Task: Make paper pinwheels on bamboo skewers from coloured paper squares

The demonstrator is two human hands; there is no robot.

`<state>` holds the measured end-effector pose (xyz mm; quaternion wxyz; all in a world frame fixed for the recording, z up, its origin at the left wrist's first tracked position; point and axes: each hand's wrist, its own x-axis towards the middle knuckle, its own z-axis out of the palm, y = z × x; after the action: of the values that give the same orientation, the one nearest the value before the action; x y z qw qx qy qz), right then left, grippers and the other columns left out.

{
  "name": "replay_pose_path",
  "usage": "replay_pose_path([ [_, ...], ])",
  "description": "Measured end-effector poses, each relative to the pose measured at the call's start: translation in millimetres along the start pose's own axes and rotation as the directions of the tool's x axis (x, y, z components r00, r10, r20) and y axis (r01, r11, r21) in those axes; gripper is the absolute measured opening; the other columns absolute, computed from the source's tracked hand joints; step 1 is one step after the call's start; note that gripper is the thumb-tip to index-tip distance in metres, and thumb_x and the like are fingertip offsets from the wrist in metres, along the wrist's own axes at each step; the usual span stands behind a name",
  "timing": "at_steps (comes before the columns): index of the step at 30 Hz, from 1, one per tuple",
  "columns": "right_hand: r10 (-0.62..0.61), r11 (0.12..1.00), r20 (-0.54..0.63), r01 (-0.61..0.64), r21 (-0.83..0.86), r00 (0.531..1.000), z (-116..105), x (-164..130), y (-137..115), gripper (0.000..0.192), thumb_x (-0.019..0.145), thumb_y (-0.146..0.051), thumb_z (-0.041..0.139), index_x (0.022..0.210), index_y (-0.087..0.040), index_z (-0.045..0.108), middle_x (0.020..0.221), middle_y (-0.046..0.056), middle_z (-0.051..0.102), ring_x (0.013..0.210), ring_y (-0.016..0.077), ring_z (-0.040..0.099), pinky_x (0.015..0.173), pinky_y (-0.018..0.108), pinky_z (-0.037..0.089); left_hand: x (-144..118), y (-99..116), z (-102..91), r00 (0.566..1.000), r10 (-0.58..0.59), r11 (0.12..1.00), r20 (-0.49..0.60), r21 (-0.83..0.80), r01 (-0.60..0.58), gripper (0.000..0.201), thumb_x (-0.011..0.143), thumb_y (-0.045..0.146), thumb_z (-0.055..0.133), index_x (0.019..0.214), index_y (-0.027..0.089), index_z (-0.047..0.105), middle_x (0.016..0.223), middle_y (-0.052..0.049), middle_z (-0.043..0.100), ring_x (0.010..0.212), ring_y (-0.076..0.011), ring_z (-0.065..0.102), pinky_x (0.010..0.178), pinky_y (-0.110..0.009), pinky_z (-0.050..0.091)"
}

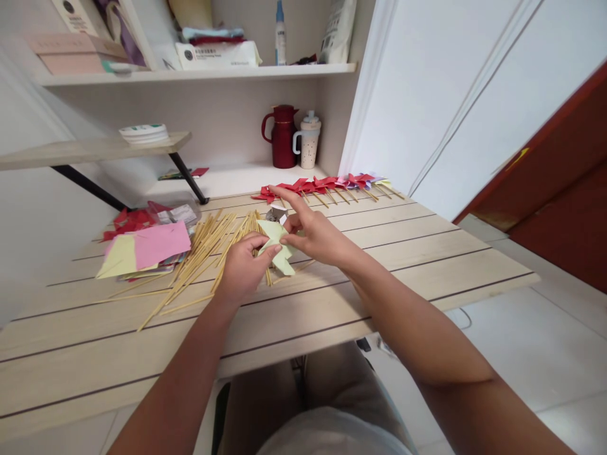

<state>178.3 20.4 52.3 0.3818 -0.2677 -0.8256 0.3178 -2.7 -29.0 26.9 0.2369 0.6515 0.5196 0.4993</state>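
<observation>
Above the wooden table, a pale yellow paper pinwheel [286,261] is held between both hands. My left hand [245,264] pinches its left side with thumb and fingers. At its right side, the thumb and bent fingers of my right hand [313,235] close on the paper near the middle, while the index finger points up and away. Whether a pin sits at the centre I cannot make out. Just behind the pinwheel stands a small open box [277,213] with tiny shiny pieces in it. Loose thin wooden sticks [202,256] lie in a heap left of my hands.
Finished pinwheels [315,184], mostly red, lie in a row on sticks along the table's back edge. Pink paper sheets [164,243] and yellow ones are stacked at the left, by red paper pieces [133,220]. Behind stand a red jug [284,136] and a tumbler [310,140].
</observation>
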Motion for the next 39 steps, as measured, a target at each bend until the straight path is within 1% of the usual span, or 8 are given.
replay_pose_path([
  [4,0.013,0.994,-0.051,-0.008,0.11,0.999,3.3,1.1,5.4,0.091,0.084,-0.007,0.064,0.16,-0.036,0.024,0.088,-0.004,0.061,0.064,0.0121,0.051,0.065,0.03,0.046,-0.9,-2.1,-1.7,0.997,-0.082,0.991,0.004,-0.103,0.082,0.024,0.082,0.042,0.072,0.073,0.02,0.074,0.075,-0.001,0.068,0.075,-0.0184,0.06,0.074,-0.03,0.046],
  [8,0.031,0.974,-0.109,-0.006,0.227,0.994,7.6,3.4,10.0,0.092,0.085,-0.01,0.066,0.16,-0.036,0.02,0.077,-0.006,0.055,0.059,0.0117,0.048,0.059,0.029,0.045,-0.5,-6.4,-2.4,0.992,-0.129,0.964,0.001,-0.236,0.126,0.034,0.086,0.053,0.071,0.086,0.019,0.078,0.087,-0.005,0.075,0.088,-0.0231,0.065,0.084,-0.035,0.05],
  [13,0.023,0.968,-0.228,0.035,0.25,0.973,12.4,6.9,14.2,0.092,0.086,-0.014,0.067,0.16,-0.036,0.018,0.077,-0.006,0.057,0.058,0.0132,0.049,0.06,0.031,0.047,0.8,-7.5,-1.0,0.979,-0.194,0.833,-0.064,-0.538,0.13,0.049,0.084,0.063,0.07,0.11,0.022,0.074,0.112,-0.008,0.074,0.104,-0.0228,0.067,0.09,-0.033,0.051],
  [17,-0.006,0.984,-0.338,0.066,0.166,0.941,16.5,8.0,12.6,0.09,0.085,-0.013,0.068,0.16,-0.033,0.021,0.075,-0.006,0.058,0.061,0.0154,0.052,0.068,0.035,0.051,-0.1,-5.7,-0.6,0.954,-0.301,0.746,0.008,-0.62,0.241,0.059,0.077,0.053,0.083,0.125,0.022,0.067,0.11,-0.007,0.074,0.102,-0.0204,0.068,0.088,-0.032,0.052],
  [21,-0.02,0.991,-0.39,0.069,0.111,0.921,20.8,6.6,5.8,0.088,0.086,-0.015,0.067,0.16,-0.03,0.022,0.07,-0.007,0.055,0.062,0.0172,0.053,0.072,0.038,0.051,0.4,-5.3,0.2,0.958,-0.279,0.729,0.065,-0.635,0.256,0.053,0.07,0.037,0.089,0.116,0.018,0.07,0.114,-0.01,0.074,0.111,-0.0246,0.067,0.097,-0.036,0.051],
  [27,-0.03,0.993,-0.418,0.073,0.089,0.908,24.3,4.8,0.0,0.084,0.087,-0.017,0.067,0.158,-0.03,0.024,0.072,-0.006,0.057,0.065,0.0182,0.055,0.074,0.039,0.051,1.7,-4.4,0.1,0.964,-0.265,0.709,-0.009,-0.68,0.188,0.044,0.067,0.036,0.091,0.103,0.018,0.075,0.109,-0.009,0.077,0.11,-0.0253,0.069,0.106,-0.041,0.048],
  [34,-0.032,0.985,-0.407,0.098,0.142,0.913,28.6,4.1,0.2,0.079,0.087,-0.019,0.067,0.156,-0.031,0.029,0.074,-0.005,0.057,0.068,0.0191,0.058,0.074,0.04,0.052,-1.2,-2.8,4.7,0.935,-0.35,0.736,-0.059,-0.635,0.235,0.046,0.061,0.036,0.094,0.1,0.017,0.077,0.108,-0.009,0.078,0.109,-0.0242,0.071,0.102,-0.038,0.051],
  [39,0.023,0.971,-0.413,0.078,0.228,0.91,29.1,4.9,2.9,0.079,0.086,-0.017,0.069,0.154,-0.031,0.033,0.071,-0.006,0.054,0.066,0.0173,0.054,0.069,0.036,0.048,-0.2,-3.6,3.3,0.961,-0.276,0.731,0.008,-0.648,0.215,0.035,0.069,0.037,0.089,0.097,0.018,0.079,0.101,-0.008,0.079,0.101,-0.0212,0.071,0.096,-0.033,0.052],
])
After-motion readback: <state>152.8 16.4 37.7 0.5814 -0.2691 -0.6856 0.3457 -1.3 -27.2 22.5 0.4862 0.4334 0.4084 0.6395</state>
